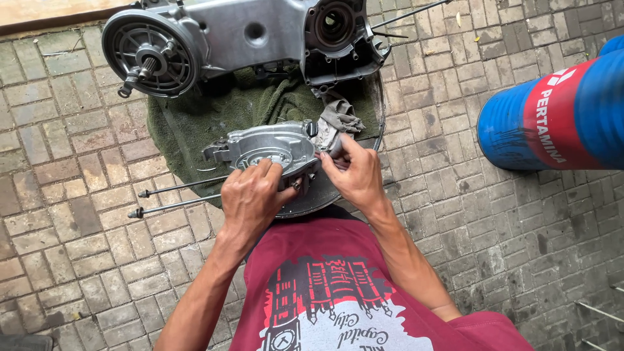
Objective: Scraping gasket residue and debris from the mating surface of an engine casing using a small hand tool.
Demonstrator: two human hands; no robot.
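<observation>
Seen from above, the left hand (250, 198) grips the near edge of a silver engine cover (270, 148), holding it over a dark green towel (195, 120) on brick paving (78, 247). The right hand (354, 175) pinches a grey rag (338, 120) against the cover's right side. A larger crankcase (260, 32) lies beyond; two long bolts (172, 195) lie left; a blue drum (552, 114) lies right.

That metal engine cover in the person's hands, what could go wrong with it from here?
The silver engine cover is propped at the edge of the green towel, steadied by the left hand; it might slip onto the brick paving. The right hand works a grey rag against its edge, so fingers could catch on sharp metal. The two long bolts lie loose on the bricks and could roll or be stepped on.
</observation>
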